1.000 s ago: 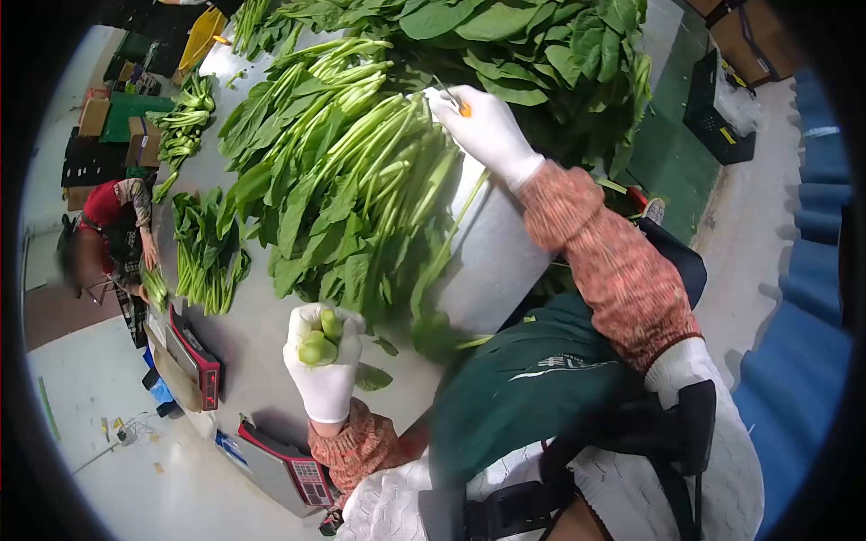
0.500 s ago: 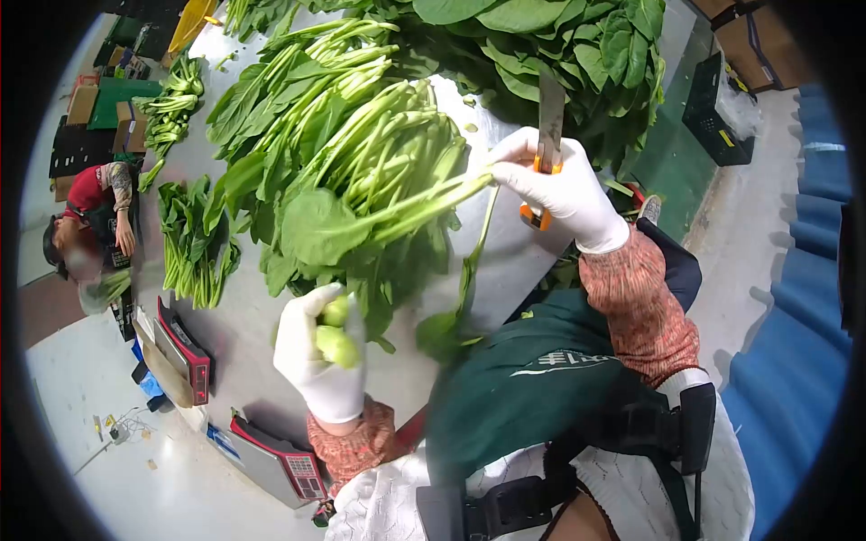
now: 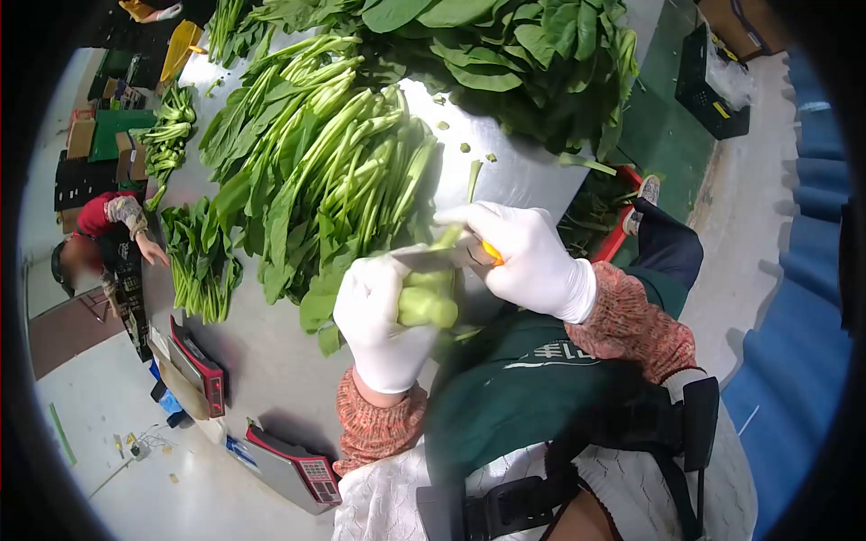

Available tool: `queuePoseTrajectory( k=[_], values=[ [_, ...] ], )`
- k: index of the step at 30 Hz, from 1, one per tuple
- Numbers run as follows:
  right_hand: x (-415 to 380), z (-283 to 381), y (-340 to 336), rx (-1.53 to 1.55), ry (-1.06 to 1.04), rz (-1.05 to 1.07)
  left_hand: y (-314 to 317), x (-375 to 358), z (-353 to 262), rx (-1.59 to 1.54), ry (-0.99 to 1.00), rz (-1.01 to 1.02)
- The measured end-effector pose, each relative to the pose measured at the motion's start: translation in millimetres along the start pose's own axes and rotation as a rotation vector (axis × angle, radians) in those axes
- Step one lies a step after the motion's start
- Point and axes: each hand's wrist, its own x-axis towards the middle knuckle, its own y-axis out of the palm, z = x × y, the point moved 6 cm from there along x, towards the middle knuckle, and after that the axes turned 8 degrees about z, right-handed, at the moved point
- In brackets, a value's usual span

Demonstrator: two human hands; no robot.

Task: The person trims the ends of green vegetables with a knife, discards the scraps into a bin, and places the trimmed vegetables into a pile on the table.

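White-gloved, my left hand [image 3: 379, 316] is closed around several pale green stalks of leafy greens [image 3: 428, 307], their thick cut ends pointing toward me. My right hand [image 3: 532, 261], also gloved, grips a knife [image 3: 431, 260] with an orange handle. The blade lies across the stalks just above my left fingers; whether it is cutting into them is too blurred to tell. Beyond both hands, a large heap of long-stemmed greens [image 3: 361, 153] covers the metal table [image 3: 280, 361].
Broad-leafed greens [image 3: 532, 72] are piled at the far right, smaller bunches [image 3: 200, 261] at the left. Two red scales [image 3: 298, 464] stand along the left edge. Across the table is another person [image 3: 99, 225]. A black crate [image 3: 713, 90] sits on the floor at right.
Both hands have come together, the left moving right and the right moving down. The knife has swung from upright to across the stalks. The stem pinched in my right fingers has left them.
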Motion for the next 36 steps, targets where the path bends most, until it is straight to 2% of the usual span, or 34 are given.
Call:
queuePoseTrajectory(
  k=[3,5,7,8,10,12,13,14,15,17,19,21,22,23,25,26,28,30,33,34,35,36],
  values=[
    [1,-40,11,0.197,0.021,-0.063,-2,1,-7,-0.087,0.042,-0.017],
    [-7,-85,15,0.183,0.185,-0.069,-4,2,-4,-0.089,-0.001,0.012],
    [-15,-85,11,0.332,0.283,-0.051,-3,1,2,-0.106,-0.066,0.051],
    [-15,-80,10,0.366,0.247,-0.08,-1,0,3,-0.174,-0.068,0.078],
    [-6,-71,3,0.419,0.155,-0.155,-7,-8,16,-0.313,-0.193,0.065],
    [12,-75,-4,0.305,0.141,-0.187,-24,-17,28,-0.415,-0.302,0.021],
    [25,-77,-8,0.25,0.135,-0.199,-39,-19,31,-0.486,-0.351,-0.063],
    [39,-67,-16,0.064,0.047,-0.286,-51,-24,36,-0.526,-0.409,-0.084],
    [60,-67,-13,0.031,0.042,-0.267,-61,-30,42,-0.565,-0.467,-0.103],
    [107,-72,-6,-0.033,0.035,-0.23,-68,-39,51,-0.428,-0.499,-0.122],
    [156,-74,4,-0.165,-0.101,-0.268,-72,-43,53,-0.293,-0.488,-0.073],
    [192,-75,19,-0.314,-0.189,-0.245,-73,-45,53,-0.167,-0.462,-0.11],
    [208,-78,28,-0.364,-0.099,-0.066,-75,-46,56,-0.12,-0.442,-0.132],
    [215,-86,35,-0.281,-0.155,0.017,-76,-48,60,-0.076,-0.422,-0.153],
    [209,-65,24,-0.298,-0.15,0.049,-82,-49,68,-0.033,-0.413,-0.214],
    [200,-53,15,-0.144,-0.151,0.036,-84,-50,72,-0.014,-0.415,-0.251],
    [171,-32,-1,0.117,-0.162,0.035,-89,-33,59,0.224,-0.27,-0.274],
    [142,-17,-13,0.112,-0.21,0.055,-86,-17,48,0.402,-0.134,-0.271],
    [110,-3,-20,-0.007,-0.217,0.119,-68,14,35,0.037,-0.083,-0.172],
    [103,8,-19,0.07,-0.319,0.152,-58,26,20,0.266,0.032,-0.132],
    [95,13,-20,0.146,-0.318,0.185,-46,36,7,0.495,0.151,-0.089],
    [88,18,-21,0.222,-0.315,0.218,-35,41,11,0.299,0.154,-0.065]
  ],
)
